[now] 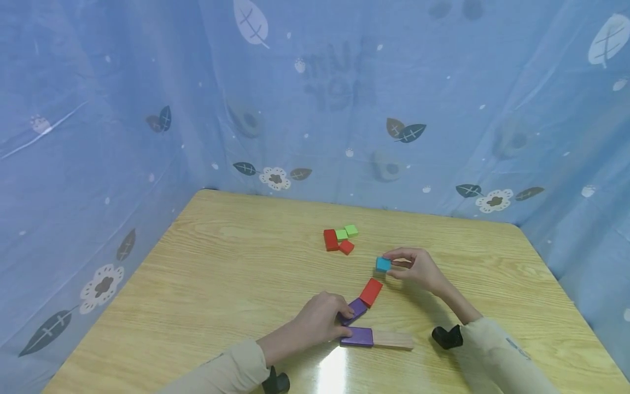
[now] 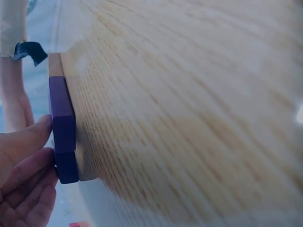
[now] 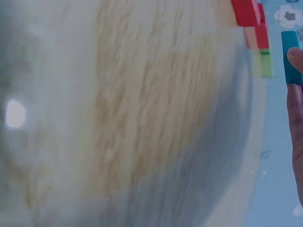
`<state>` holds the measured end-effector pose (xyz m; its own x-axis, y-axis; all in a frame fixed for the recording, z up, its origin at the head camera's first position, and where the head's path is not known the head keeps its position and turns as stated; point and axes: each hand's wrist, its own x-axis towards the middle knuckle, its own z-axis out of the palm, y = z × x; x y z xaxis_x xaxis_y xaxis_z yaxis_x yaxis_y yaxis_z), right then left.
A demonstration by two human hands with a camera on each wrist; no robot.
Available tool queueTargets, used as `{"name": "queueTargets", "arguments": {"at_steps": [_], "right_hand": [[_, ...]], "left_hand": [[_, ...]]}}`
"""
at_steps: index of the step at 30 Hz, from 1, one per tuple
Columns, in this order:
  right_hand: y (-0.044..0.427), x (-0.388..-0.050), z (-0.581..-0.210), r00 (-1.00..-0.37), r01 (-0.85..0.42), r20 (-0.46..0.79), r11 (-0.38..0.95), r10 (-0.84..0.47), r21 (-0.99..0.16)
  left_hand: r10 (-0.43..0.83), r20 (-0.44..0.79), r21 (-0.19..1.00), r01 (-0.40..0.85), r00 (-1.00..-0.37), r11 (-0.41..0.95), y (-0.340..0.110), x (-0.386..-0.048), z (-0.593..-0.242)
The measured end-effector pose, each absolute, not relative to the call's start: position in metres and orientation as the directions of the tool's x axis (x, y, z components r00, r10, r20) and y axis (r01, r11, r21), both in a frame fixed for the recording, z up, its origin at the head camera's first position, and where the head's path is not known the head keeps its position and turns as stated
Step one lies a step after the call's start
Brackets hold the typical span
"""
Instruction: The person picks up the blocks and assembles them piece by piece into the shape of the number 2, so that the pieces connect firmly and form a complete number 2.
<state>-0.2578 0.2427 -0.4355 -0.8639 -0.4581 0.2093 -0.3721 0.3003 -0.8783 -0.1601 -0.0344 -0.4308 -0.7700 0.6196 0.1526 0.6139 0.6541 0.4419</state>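
Note:
The right hand (image 1: 415, 269) pinches a blue block (image 1: 383, 265) between thumb and fingertips, beyond a red block (image 1: 371, 292); the right wrist view shows the same teal-blue block (image 3: 290, 59) at the frame's right edge. The left hand (image 1: 320, 320) touches two purple blocks: its fingertips are at the slanted one (image 1: 356, 311), its thumb at the straight one (image 1: 357, 337). Against the straight block's right end lies a plain wooden block (image 1: 392, 340). In the left wrist view, thumb and fingers (image 2: 28, 175) touch the purple blocks (image 2: 62, 111); whether they grip them I cannot tell.
Farther back on the wooden table (image 1: 236, 246) lie a larger red block (image 1: 331, 240), a small red block (image 1: 346, 247) and two green blocks (image 1: 351, 230). A blue patterned curtain (image 1: 315, 109) hangs behind the table and along both sides.

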Motion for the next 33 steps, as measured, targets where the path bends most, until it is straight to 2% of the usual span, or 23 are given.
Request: {"name": "queueTargets", "arguments": {"at_steps": [7,16,33], "right_hand": [[0.242,-0.265,-0.443,-0.855,-0.327,0.125,0.337,-0.503,-0.883],[0.237,-0.265,-0.447,-0.870,-0.270,0.046,0.395,-0.491,-0.878],[0.238,-0.263,-0.448,-0.856,-0.277,0.036,0.399,-0.516,-0.874]], "left_hand": [[0.613,0.136,0.451,0.599,-0.778,0.661,-0.034,-0.160,-0.430],[0.613,0.119,0.467,0.589,-0.781,0.660,-0.033,-0.161,-0.430],[0.618,0.124,0.459,0.597,-0.776,0.658,-0.033,-0.161,-0.429]]}}
